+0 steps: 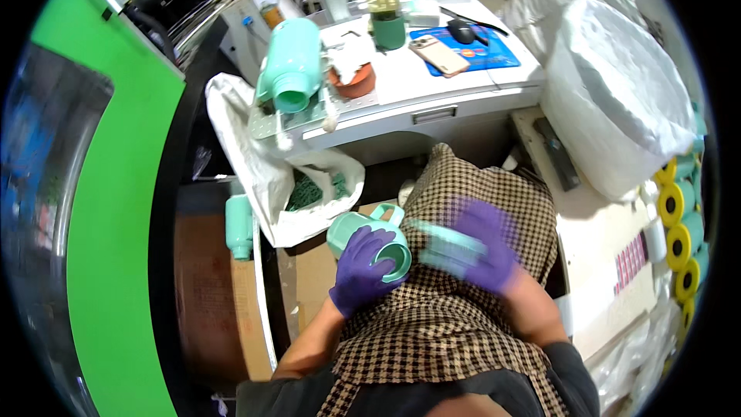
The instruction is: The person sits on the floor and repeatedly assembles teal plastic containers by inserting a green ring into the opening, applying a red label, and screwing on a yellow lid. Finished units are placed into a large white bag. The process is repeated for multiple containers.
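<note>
In my purple-gloved left hand (363,272) is a mint-green plastic bottle (349,230) with a loop handle, its round open mouth tilted toward me. The fingers wrap round its side by the neck. My right hand (488,245), also in a purple glove, is smeared by motion just right of the bottle. It grips a blurred mint-green piece (448,247), apart from the bottle; its kind cannot be made out. Both hands are over my lap, in front of a checked apron (432,316).
A larger mint-green bottle (295,58) lies on the white machine table (486,81), beside an orange tape roll (353,82), a jar (384,1) and a phone (440,56). A white sack (239,120) holds green scraps. At right stand a white-lined bin (617,100) and yellow-ended green cylinders (673,202).
</note>
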{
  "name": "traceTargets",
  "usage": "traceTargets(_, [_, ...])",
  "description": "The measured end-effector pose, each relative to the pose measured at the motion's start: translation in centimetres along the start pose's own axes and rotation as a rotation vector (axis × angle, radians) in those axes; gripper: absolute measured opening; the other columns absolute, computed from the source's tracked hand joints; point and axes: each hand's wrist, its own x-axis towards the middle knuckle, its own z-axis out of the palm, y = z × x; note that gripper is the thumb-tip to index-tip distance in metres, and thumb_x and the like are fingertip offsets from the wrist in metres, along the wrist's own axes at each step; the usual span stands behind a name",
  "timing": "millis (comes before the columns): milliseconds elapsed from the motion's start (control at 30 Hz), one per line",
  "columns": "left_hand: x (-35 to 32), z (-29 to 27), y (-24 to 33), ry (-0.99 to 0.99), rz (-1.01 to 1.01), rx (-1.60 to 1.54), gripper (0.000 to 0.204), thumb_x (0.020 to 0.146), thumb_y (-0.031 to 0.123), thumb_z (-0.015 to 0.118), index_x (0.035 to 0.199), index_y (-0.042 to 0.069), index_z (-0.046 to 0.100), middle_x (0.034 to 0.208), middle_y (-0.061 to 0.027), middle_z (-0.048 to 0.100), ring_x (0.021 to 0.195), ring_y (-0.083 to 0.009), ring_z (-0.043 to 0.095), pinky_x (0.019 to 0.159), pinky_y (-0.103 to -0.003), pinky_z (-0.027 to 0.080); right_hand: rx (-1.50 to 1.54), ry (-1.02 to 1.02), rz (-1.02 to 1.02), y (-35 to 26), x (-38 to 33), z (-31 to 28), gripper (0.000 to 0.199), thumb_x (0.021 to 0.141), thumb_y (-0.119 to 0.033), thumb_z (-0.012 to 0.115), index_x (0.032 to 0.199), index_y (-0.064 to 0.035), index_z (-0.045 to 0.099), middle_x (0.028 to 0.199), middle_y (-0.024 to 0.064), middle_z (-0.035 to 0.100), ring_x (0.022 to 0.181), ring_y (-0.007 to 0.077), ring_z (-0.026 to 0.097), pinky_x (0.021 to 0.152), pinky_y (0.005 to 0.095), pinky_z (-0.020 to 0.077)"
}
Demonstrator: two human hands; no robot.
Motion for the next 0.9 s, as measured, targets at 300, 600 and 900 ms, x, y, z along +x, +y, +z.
traceTargets(300, [-4.2, 1.2, -1.7, 0.043, -0.202, -0.204, 0.028, 0.065, 0.005, 0.087, 0.079, 0.002, 0.063, 0.124, -0.021, 0.064, 0.114, -0.0402, 0.059, 0.1, -0.051, 0.046, -0.252, -0.184, -0.022, 7.1, -0.9, 9.1, 0.069, 0.092, -0.031, 0.068, 0.152, -0.0103, 0.043, 0.139, 0.0205, 0.054, 0.119, 0.037, 0.059, 0.101, 0.0446, 0.048])
traceTargets(600, [1.0, 1.7, -2.0, -0.016, 0.139, 0.018, 0.045, 0.073, 0.011, 0.084, 0.112, 0.009, 0.062, 0.129, -0.0214, 0.06, 0.122, -0.0456, 0.056, 0.108, -0.062, 0.041, -0.769, 0.347, 0.246, -0.1, -21.1, -17.8, 0.031, 0.078, -0.013, 0.083, 0.107, -0.0095, 0.073, 0.1, 0.0095, 0.071, 0.094, 0.029, 0.067, 0.087, 0.0409, 0.0531])
traceTargets(900, [8.3, 4.6, 9.9, -0.432, 1.047, 0.086, 0.019, 0.088, 0.025, 0.071, 0.104, 0.017, 0.072, 0.129, 0.0003, 0.064, 0.117, -0.0203, 0.061, 0.093, -0.044, 0.046, -1.238, 0.671, 0.854, 0.0, -35.1, -28.2, 0.025, 0.08, -0.02, 0.08, 0.1, -0.0067, 0.075, 0.099, 0.0127, 0.069, 0.095, 0.0315, 0.065, 0.086, 0.0409, 0.0524])
